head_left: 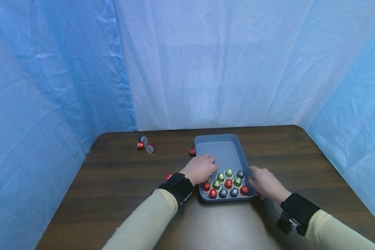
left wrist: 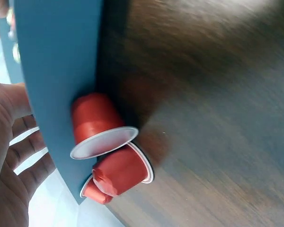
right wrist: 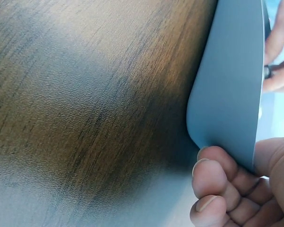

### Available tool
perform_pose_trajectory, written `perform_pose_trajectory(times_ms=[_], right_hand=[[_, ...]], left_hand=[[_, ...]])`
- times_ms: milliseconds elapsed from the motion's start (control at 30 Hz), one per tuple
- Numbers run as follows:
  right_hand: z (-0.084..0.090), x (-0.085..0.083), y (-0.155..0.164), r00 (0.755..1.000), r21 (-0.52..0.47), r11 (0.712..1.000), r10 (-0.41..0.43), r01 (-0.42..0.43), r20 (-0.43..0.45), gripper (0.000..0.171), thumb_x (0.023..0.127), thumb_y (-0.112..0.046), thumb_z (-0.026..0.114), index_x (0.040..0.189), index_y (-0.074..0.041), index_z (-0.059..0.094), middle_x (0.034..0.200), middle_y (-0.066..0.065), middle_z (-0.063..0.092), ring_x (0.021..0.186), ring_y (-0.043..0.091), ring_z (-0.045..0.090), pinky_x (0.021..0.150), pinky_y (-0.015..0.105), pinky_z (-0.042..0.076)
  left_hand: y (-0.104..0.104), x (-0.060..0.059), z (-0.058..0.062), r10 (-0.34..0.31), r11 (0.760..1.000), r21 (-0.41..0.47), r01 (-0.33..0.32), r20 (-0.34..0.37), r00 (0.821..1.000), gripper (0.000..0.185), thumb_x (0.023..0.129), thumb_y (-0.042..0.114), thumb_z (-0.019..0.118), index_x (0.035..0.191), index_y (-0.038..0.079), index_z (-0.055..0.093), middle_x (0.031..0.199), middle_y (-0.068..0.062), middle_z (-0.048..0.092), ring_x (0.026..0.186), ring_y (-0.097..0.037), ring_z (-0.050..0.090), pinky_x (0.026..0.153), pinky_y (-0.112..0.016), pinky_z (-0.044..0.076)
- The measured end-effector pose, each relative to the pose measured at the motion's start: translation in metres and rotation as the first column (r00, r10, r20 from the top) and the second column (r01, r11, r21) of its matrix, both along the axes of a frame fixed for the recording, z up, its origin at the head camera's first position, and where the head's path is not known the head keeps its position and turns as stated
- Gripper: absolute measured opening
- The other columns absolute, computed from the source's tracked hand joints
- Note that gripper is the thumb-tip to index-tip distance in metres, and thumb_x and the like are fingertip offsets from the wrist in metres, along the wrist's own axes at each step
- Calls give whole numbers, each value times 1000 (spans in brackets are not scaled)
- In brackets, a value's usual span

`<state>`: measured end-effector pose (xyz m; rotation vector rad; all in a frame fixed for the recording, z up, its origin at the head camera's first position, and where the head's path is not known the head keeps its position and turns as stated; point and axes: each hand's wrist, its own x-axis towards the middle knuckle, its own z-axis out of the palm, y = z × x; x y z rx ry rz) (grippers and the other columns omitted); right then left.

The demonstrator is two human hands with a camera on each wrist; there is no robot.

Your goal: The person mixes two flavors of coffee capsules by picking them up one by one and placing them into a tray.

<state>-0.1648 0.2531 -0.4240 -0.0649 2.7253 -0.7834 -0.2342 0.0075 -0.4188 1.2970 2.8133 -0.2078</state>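
Blue tray holds red, green and dark capsules at its near end.
Right hand grips the tray's right wall; left hand reaches in, grasp hidden.

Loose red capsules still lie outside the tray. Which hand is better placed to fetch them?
Probably the left hand: the red coffee capsules lie against the blue-grey plastic tray's left wall, on its side, while the right hand grips the tray's right edge.

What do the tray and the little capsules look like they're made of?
Blue-grey tray: probably moulded plastic, matte; smooth thin walls, rounded corners. Capsules: likely thin aluminium, glossy red, green and dark, with bright glints on their tops. Red capsules beside the tray show pale flat rims.
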Motion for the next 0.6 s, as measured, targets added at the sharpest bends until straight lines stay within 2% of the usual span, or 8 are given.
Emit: perform_pose_trajectory(times_ms=[233,600], right_hand=[[-1,0,0,1000,3,1000,-1,1,-5,51,99,-8,61,143,12,45,76,8,58,51,18,58,50,33,52],[-3,0,1,1000,-2,1000,1,-1,-14,50,99,-8,62,142,13,45,78,8,59,50,18,57,49,33,52]], left_hand=[[1,-2,-5,3,999,-41,-3,1,1000,34,94,26,76,129,26,72,124,2,67,111,-17,57,97,-34,51],[0,1,-1,14,998,-67,-13,24,1000,39,96,32,74,134,29,69,129,1,67,117,-19,56,104,-38,48]])
